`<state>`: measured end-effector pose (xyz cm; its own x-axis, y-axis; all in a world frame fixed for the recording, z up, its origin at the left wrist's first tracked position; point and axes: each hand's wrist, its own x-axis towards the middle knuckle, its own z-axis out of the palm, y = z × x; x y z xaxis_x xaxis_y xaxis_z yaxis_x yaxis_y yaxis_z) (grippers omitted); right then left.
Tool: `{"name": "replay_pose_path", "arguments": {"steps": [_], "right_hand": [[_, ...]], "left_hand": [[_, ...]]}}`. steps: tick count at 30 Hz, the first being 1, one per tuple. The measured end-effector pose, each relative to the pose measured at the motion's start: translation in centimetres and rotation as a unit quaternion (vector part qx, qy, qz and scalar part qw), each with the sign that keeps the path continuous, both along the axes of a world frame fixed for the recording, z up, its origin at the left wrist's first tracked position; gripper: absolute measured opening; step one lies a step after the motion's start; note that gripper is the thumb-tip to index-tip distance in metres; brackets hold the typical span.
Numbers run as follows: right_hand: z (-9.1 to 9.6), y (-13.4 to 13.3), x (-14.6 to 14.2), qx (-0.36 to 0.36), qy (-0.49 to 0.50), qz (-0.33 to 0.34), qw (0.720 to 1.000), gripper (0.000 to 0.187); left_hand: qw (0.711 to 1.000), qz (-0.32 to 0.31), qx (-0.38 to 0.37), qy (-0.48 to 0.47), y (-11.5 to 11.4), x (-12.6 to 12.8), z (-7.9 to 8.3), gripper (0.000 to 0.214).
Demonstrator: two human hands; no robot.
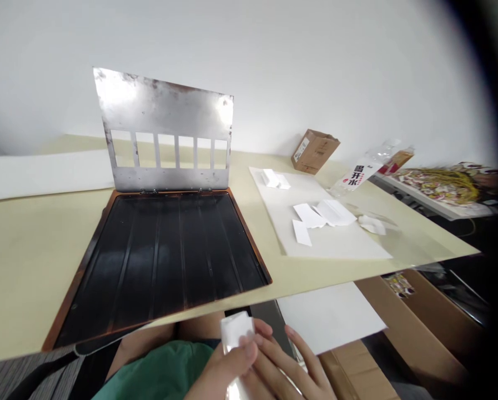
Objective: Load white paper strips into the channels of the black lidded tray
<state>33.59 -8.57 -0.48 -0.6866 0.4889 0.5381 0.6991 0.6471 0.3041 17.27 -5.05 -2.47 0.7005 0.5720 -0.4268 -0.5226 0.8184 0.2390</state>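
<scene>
Both my hands are low in the picture, below the table's front edge, over my lap. My left hand [221, 369] pinches a small white folded packet [237, 331] between thumb and fingers. My right hand [286, 366] lies beside it with fingers stretched out, touching the packet's lower, glossy part. On the table ahead lies a black ribbed tray [161, 255] with a rusty brown rim. Its metal lid [165, 130], with a row of rectangular slots, stands upright at the far side.
A white sheet [315, 228] to the right of the tray carries several white paper pieces [323, 214]. Farther back are a small cardboard box [314, 150] and a clear plastic bottle [365, 169]. Another white sheet [327, 316] and open cardboard boxes [423, 322] lie below right.
</scene>
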Motion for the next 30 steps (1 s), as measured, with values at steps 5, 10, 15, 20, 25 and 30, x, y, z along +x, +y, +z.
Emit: {"name": "replay_pose_path", "arguments": {"steps": [5, 10, 15, 20, 25, 30], "right_hand": [[2.7, 1.9, -0.4, -0.024, 0.033, -0.006, 0.999, 0.022], [4.3, 4.7, -2.0, -0.007, 0.117, 0.026, 0.993, 0.023], [4.7, 7.8, -3.9, -0.032, 0.219, 0.045, 0.974, 0.037], [5.4, 10.2, -5.8, -0.096, 0.186, 0.047, 0.977, 0.081], [6.8, 11.9, -6.5, -0.077, 0.151, 0.06, 0.984, 0.08], [7.2, 14.4, -6.7, -0.044, 0.177, 0.112, 0.977, 0.072]], "left_hand": [[0.998, -0.008, 0.06, 0.034, 2.0, -0.8, 4.7, 0.035], [0.967, 0.063, 0.2, 0.146, 3.8, -1.9, 8.9, 0.049], [0.925, 0.083, 0.299, 0.219, 5.3, -3.0, 9.8, 0.054], [0.867, 0.045, 0.419, 0.267, 6.9, -4.3, 10.5, 0.052], [0.836, 0.011, 0.475, 0.274, 8.4, -5.5, 11.8, 0.055], [0.816, -0.021, 0.501, 0.288, 10.1, -6.6, 12.5, 0.047]]}}
